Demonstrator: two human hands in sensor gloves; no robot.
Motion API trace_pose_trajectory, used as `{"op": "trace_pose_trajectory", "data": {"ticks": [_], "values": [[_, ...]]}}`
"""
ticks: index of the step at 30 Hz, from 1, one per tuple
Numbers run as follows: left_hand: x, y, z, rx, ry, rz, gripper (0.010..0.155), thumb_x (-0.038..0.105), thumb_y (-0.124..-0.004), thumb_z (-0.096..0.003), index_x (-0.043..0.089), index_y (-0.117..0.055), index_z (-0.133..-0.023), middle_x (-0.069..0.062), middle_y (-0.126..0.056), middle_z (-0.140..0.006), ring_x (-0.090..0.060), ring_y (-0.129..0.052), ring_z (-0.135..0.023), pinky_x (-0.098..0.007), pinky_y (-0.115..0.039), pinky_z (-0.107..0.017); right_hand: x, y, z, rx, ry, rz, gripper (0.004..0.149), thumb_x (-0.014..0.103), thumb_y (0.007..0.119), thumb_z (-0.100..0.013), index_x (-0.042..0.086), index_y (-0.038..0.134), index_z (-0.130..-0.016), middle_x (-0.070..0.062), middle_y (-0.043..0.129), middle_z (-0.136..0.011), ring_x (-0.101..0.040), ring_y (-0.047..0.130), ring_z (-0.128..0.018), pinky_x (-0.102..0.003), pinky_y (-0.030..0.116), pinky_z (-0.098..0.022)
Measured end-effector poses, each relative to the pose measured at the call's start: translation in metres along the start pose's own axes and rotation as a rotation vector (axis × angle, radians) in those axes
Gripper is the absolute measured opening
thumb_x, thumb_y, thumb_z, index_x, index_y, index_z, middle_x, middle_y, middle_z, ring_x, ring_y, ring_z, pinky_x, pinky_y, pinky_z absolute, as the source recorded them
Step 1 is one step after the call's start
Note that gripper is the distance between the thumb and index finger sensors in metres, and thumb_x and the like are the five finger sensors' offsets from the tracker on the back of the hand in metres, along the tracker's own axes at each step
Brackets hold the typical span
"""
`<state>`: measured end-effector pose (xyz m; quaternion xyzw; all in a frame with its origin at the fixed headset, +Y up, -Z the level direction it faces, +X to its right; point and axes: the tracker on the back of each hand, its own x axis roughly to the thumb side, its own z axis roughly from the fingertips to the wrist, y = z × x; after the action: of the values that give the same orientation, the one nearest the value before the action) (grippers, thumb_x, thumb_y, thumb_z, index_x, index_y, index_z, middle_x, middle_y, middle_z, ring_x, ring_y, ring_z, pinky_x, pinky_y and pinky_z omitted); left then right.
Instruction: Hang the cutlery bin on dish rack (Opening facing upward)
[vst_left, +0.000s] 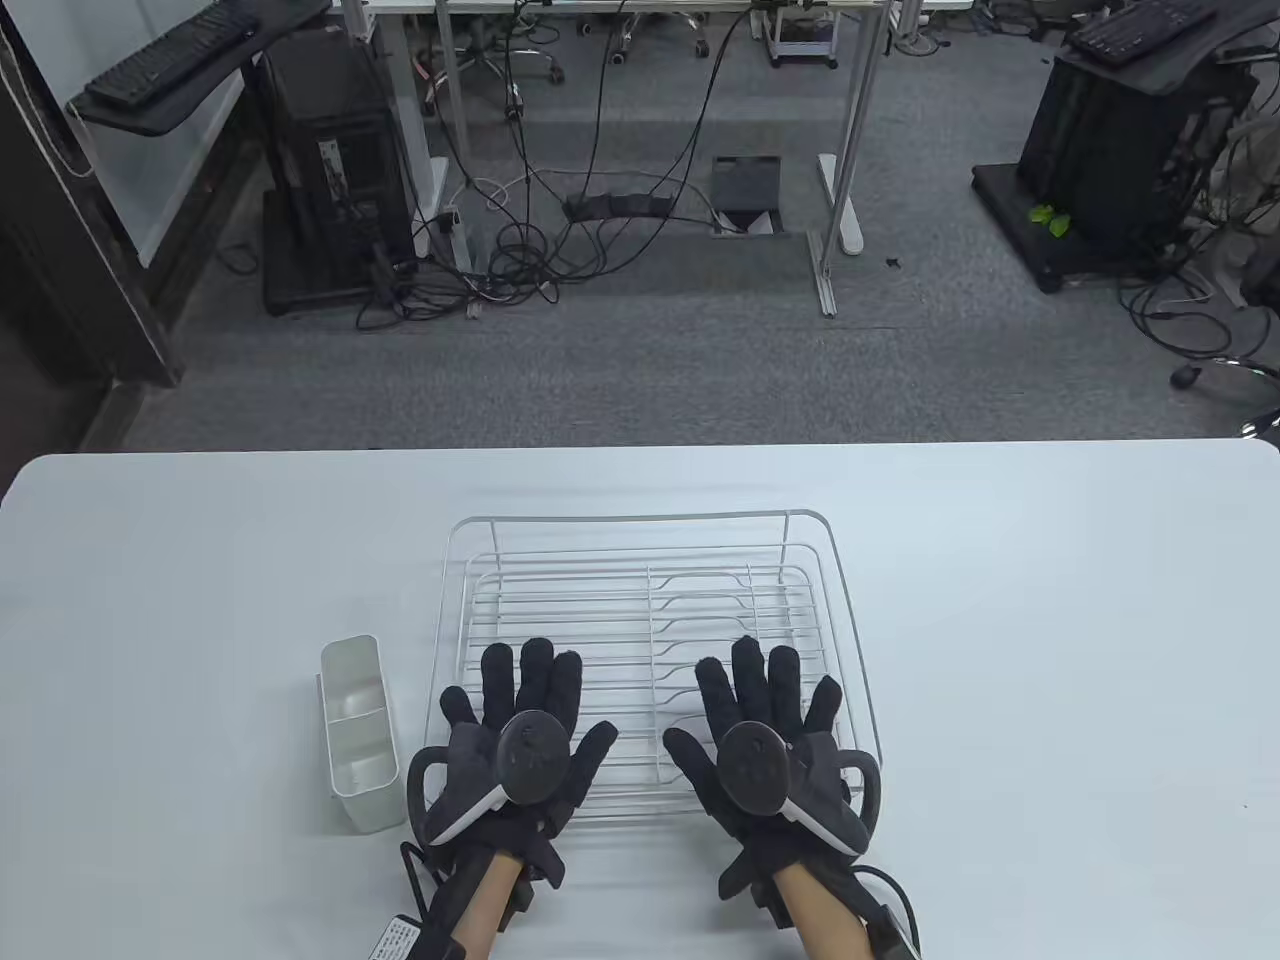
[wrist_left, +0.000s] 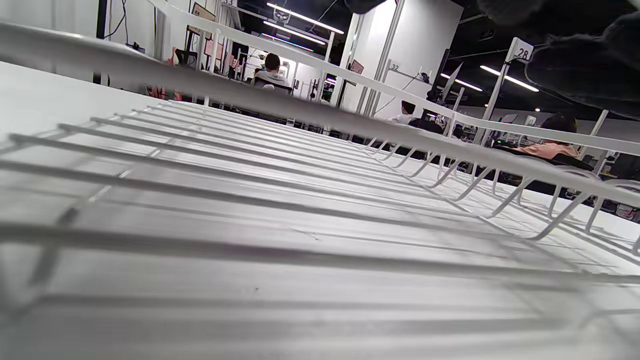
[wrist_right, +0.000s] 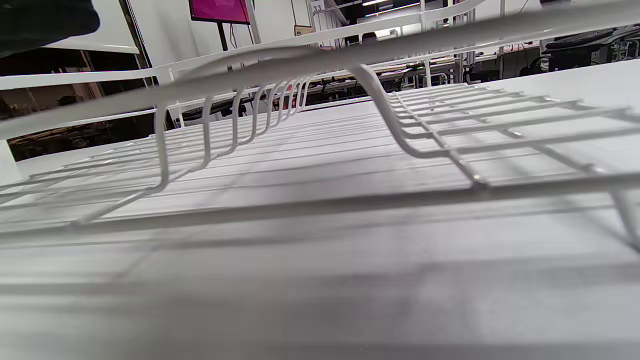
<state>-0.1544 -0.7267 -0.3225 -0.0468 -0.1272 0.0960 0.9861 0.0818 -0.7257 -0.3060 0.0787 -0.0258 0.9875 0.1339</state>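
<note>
A white wire dish rack stands in the middle of the white table. A white plastic cutlery bin stands on the table just left of the rack, apart from it, its opening up. My left hand lies flat and open over the rack's near left part, fingers spread. My right hand lies flat and open over the near right part. Neither hand holds anything. The left wrist view shows the rack's wires close up; the right wrist view shows them too.
The table is white and wide, with bare surface left and right of the rack. Its far edge runs across the middle of the table view. Beyond it are desks, cables and computer towers on the floor.
</note>
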Motion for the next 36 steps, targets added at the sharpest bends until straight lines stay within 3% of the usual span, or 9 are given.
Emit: {"op": "trace_pose_trajectory", "data": {"ticks": [36], "values": [[0.0003,0.0000,0.0013,0.032,0.005,-0.006,0.074,0.070,-0.040,-0.0633,0.024,-0.025,-0.119,-0.008,-0.016,-0.122,-0.039,-0.013,-0.111,-0.069,-0.014,-0.068,0.0000,0.0000,0.0000,-0.004,0.001,-0.009,0.073,0.066,0.049,-0.056,0.022,0.037,-0.113,-0.013,0.025,-0.119,-0.041,0.015,-0.108,-0.066,0.002,-0.065]]}}
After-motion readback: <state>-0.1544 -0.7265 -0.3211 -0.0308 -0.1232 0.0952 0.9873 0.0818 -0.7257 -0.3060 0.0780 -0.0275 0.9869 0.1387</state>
